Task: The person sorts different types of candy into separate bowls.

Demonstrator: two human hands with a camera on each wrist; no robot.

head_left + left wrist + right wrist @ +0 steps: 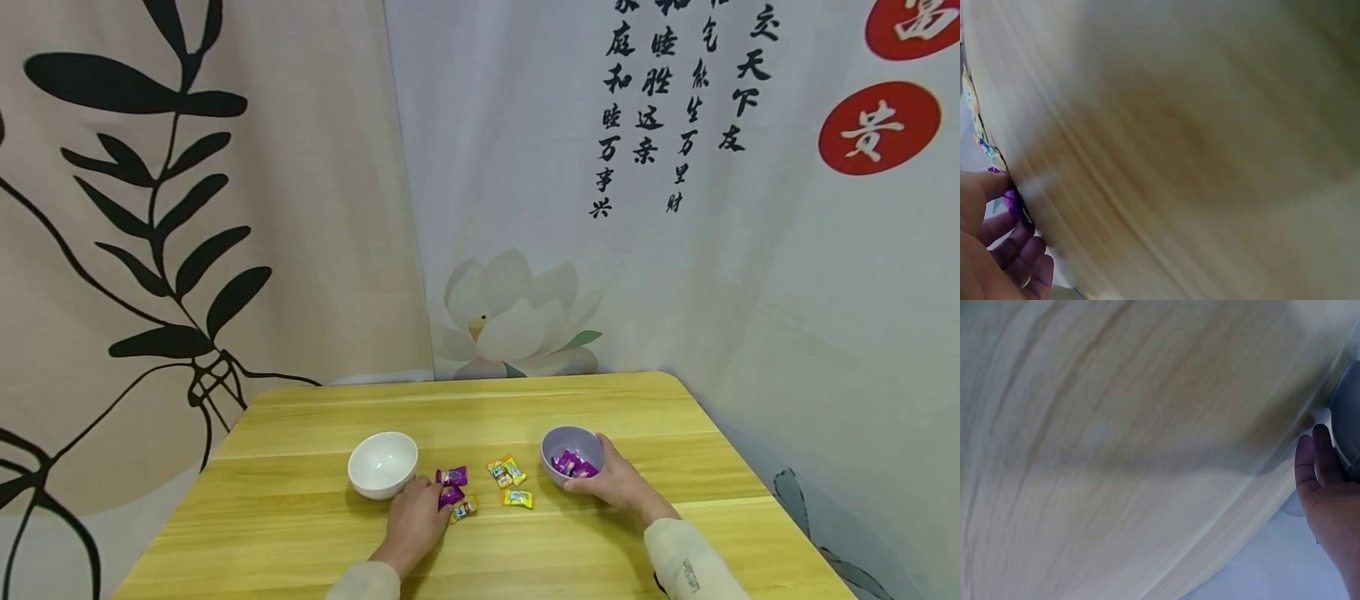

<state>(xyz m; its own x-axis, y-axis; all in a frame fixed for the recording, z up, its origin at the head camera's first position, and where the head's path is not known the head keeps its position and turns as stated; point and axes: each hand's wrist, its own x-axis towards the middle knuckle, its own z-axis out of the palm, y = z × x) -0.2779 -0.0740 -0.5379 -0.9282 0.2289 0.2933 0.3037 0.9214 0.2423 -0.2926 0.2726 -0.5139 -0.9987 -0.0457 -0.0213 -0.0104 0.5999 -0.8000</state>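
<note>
Thumb and forefinger of my left hand [415,517] pinch a purple-wrapped candy [1011,203] low over the wooden table. In the head view, a second purple-wrapped candy [452,476] lies just beyond that hand, and a yellow-orange wrapped candy [463,509] sits at its fingertips. My right hand [618,479] grips the side of a small purple bowl [553,440], thumb near the close rim and fingers along the right side. Several purple-wrapped candies [573,463] lie inside that bowl. The right wrist view catches the fingers [1324,450] against the bowl's dark outer wall.
A white bowl [382,454] stands just beyond the left hand. Between the two hands lie a yellow-wrapped candy [517,498] and a pair of yellow-orange candies [506,472]. The wooden table [315,492] ends at a printed curtain [337,208] behind.
</note>
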